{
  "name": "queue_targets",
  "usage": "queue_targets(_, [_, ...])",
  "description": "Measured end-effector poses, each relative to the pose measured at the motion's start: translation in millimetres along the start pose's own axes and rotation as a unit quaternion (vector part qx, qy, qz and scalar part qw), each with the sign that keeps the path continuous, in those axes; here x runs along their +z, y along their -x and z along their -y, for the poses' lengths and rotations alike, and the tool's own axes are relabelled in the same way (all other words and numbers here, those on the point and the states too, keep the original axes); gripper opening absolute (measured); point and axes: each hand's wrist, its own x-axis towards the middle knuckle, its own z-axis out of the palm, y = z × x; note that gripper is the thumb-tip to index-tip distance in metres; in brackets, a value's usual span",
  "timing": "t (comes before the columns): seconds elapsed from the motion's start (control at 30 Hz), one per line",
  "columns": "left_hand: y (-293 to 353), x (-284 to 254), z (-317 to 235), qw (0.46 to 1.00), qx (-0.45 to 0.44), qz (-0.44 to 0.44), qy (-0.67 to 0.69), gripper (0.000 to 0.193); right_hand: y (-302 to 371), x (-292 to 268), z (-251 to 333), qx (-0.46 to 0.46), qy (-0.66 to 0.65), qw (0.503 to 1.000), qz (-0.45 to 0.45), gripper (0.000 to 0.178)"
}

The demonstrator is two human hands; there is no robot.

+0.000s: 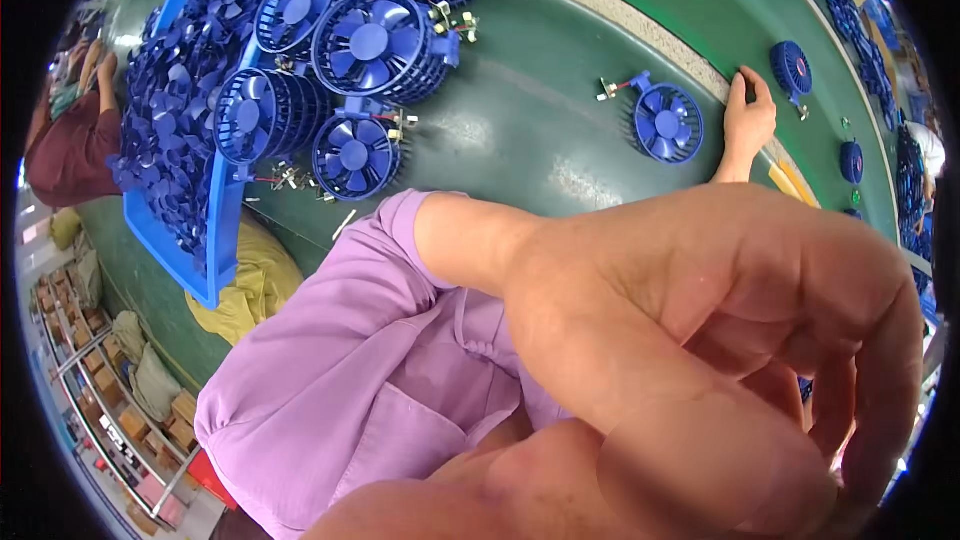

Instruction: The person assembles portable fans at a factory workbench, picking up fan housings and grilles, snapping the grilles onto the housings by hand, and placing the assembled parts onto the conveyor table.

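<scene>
Currently, left hand (680, 290) raised right up to the lens, near right, blotting out much of the view. Its fingers are curled inward; cannot tell whether they pinch anything, the tips being too close and partly hidden. Right hand (752, 125) beyond it, at the far edge of the bench (520, 120), fingers loosely bent and a little apart, nothing seen between them.

Single blue fan (667, 123) lies on the bench just left of the right hand, apart from it; its wire plug (607, 90) trails left.

Risks, as I judge them: a sweep of the right hand leftward could nudge the fan or drag its lead, and with the left hand blocking sight, a bump may go unnoticed. Far left, stacked fans (370, 40) have plugs jutting out at the side; a passing sleeve (330, 350) could snag one and topple the stack. Blades (180, 120) heap high in the blue bin (222, 230); a knock there might spill some.
</scene>
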Motion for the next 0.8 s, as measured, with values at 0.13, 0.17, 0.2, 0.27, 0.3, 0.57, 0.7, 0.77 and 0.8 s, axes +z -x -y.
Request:
queue_targets(0.13, [6,1,6,1.000,0.000,-0.016,-0.006,0.025,1,-2,9,-0.011,0.011,1.000,-0.015,0.023])
queue_targets(0.17, [6,0,8,1.000,-0.001,-0.020,-0.009,0.025,1,-2,9,-0.015,0.026,0.999,-0.018,0.023])
queue_targets(0.2, [7,0,9,1.000,-0.003,-0.023,-0.011,0.025,1,-3,8,-0.013,0.027,0.999,-0.018,0.023])
queue_targets(0.27, [7,-2,11,0.999,-0.006,-0.030,-0.015,0.024,0,-4,5,0.002,0.027,1.000,-0.011,0.023])
queue_targets(0.3, [7,-3,13,0.999,-0.008,-0.033,-0.016,0.024,-1,-4,4,0.014,0.022,1.000,-0.004,0.023])
queue_targets(0.57, [11,-10,22,0.998,-0.002,-0.053,-0.043,0.022,0,5,18,0.016,0.014,1.000,-0.007,0.020])
queue_targets(0.7, [12,-19,9,0.995,0.004,-0.051,-0.084,0.021,2,-2,6,-0.012,0.017,1.000,-0.017,0.019])
queue_targets(0.77, [16,-18,6,0.993,0.005,-0.062,-0.102,0.020,3,-3,10,-0.013,0.038,0.999,-0.021,0.021])
queue_targets(0.8, [18,-18,5,0.992,0.005,-0.068,-0.110,0.020,3,-2,12,-0.021,0.039,0.999,-0.018,0.021])
